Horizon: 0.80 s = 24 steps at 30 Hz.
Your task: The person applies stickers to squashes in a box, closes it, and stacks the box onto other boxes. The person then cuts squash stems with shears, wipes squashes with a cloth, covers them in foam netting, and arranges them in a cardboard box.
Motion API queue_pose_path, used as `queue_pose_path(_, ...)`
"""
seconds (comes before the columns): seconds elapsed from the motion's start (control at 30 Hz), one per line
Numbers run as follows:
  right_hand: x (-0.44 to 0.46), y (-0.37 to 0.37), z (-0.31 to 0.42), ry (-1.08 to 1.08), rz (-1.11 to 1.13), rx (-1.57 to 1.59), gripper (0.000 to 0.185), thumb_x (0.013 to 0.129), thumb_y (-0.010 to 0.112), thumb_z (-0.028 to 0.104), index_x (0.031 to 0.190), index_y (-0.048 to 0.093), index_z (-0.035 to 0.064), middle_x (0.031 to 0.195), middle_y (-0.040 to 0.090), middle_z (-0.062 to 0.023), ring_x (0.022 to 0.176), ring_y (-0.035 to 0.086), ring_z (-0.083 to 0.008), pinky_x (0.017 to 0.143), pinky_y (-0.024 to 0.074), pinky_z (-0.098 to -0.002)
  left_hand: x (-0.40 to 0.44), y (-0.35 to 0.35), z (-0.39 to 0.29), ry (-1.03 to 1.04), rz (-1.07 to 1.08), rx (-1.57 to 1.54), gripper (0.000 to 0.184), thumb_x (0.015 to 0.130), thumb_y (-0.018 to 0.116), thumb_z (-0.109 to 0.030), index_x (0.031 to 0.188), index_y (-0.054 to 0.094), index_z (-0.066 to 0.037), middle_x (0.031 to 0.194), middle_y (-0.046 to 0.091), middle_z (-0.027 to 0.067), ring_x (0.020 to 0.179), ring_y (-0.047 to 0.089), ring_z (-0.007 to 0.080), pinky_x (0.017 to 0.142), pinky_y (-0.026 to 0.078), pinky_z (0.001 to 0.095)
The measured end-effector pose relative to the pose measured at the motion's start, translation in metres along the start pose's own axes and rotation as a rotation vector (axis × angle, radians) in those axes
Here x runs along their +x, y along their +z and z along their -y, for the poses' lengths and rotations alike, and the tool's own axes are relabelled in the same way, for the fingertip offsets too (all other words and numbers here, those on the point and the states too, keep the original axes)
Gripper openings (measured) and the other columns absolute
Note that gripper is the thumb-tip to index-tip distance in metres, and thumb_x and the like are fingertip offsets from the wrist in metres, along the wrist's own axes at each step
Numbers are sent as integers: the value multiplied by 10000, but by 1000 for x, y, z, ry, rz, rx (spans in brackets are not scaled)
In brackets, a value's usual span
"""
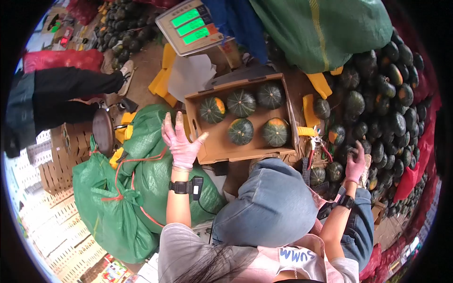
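Pink-gloved left hand point(183, 145) splayed beside carton point(213, 139); right hand point(356, 166) perhaps curled.

Scale display point(188, 28) lit at top, three green readouts, digits too blurry to read; white sheet point(192, 74) and yellow strips point(163, 78) just below it, blue cloth point(231, 23) on its right, then a big green sack point(325, 28). Left side: tied green bags point(113, 207) with red cord point(118, 174) over them, round brown disc point(103, 131) near their top, pale slatted crates point(61, 210) stacked farther out, standing person in dark trousers point(71, 87) above, red mesh sack point(63, 60) past that. Red-handled pliers point(311, 153) right of centre, beside another yellow strip.
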State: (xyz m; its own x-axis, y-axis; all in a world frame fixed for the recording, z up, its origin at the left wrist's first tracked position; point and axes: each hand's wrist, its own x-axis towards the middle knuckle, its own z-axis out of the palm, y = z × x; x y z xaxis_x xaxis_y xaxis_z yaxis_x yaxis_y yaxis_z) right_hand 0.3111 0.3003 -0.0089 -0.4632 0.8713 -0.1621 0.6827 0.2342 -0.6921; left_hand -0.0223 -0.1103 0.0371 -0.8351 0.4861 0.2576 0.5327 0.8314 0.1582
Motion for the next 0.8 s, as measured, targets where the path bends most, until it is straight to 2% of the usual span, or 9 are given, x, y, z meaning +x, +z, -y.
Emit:
queue_pose_path(0.07, -6, -2, -12, -175, -111, -112, 331, 782, 604, -24, 1101, 619, 67, 917, 670, -54, 842, 621, -154, 792, 483, -269, -7, -16, 0, -8, -16, 17, 963, 607, 785, -487, 1394, 352, -142, 1399, 303, 205, 1246, 302, 426, 1033, 269, 537)
queue_pose_path(0.2, -24, -23, 6, -94, -181, -92, 146, 849, 622, 112, 971, 659, 41, 867, 673, -73, 793, 617, -150, 740, 480, -273, -16, -40, -7, -16, -19, -36, 939, 606, 783, -483, 1396, 364, -196, 1396, 298, 194, 1256, 297, 405, 1043, 266, 520)
queue_pose_path(0.27, -27, -33, -13, 53, -189, 32, 179, 888, 607, 187, 951, 660, 29, 800, 653, -60, 716, 585, -135, 684, 471, -282, -20, -43, -11, 45, 31, -70, 928, 601, 784, -486, 1386, 383, -196, 1392, 306, 186, 1265, 299, 386, 1048, 262, 517)
queue_pose_path(0.3, -44, -41, 24, 22, -216, -21, 281, 947, 518, 262, 856, 615, 14, 643, 522, -8, 620, 496, -96, 554, 418, -264, -23, -40, -12, 85, 67, -104, 924, 589, 784, -495, 1375, 404, -195, 1387, 316, 179, 1270, 301, 373, 1055, 256, 514)
queue_pose_path(0.43, -58, -60, -18, -69, -316, 38, 378, 960, 478, 338, 856, 592, -7, 650, 529, -9, 627, 427, -82, 585, 403, -268, -42, -31, -27, 149, 247, -48, 946, 546, 793, -509, 1371, 416, -243, 1393, 319, 177, 1281, 286, 381, 1064, 244, 501)
queue_pose_path(0.53, -62, -74, -39, 92, -452, -73, 396, 958, 471, 361, 906, 598, -11, 666, 546, -34, 658, 474, -119, 616, 423, -284, -54, -26, -36, 130, 333, -91, 979, 530, 794, -524, 1380, 399, -246, 1422, 282, 178, 1300, 258, 387, 1075, 222, 503)
queue_pose_path(0.6, -63, -78, -53, 82, -484, -46, 305, 913, 545, 242, 1145, 523, 46, 843, 582, -69, 783, 529, -152, 726, 451, -289, -58, -24, -43, 120, 431, -103, 981, 556, 783, -540, 1397, 366, -252, 1425, 269, 199, 1311, 242, 411, 1084, 215, 510)
queue_pose_path(0.7, -76, -75, -17, 11, -435, 36, 613, 799, 650, 109, 1341, 366, 130, 1114, 542, -110, 1010, 529, -207, 880, 443, -323, -60, -10, -46, 161, 720, -290, 979, 598, 781, -521, 1419, 304, -284, 1448, 217, 264, 1300, 249, 495, 1073, 257, 525)
queue_pose_path(0.8, -72, -69, -30, -225, -361, -272, 620, 723, 702, 184, 1278, 447, 77, 1176, 551, -144, 1082, 537, -298, 924, 432, -396, -51, 1, -54, 137, 838, -268, 1050, 566, 796, -545, 1434, 272, -271, 1449, 187, 312, 1334, 211, 481, 1089, 250, 499)
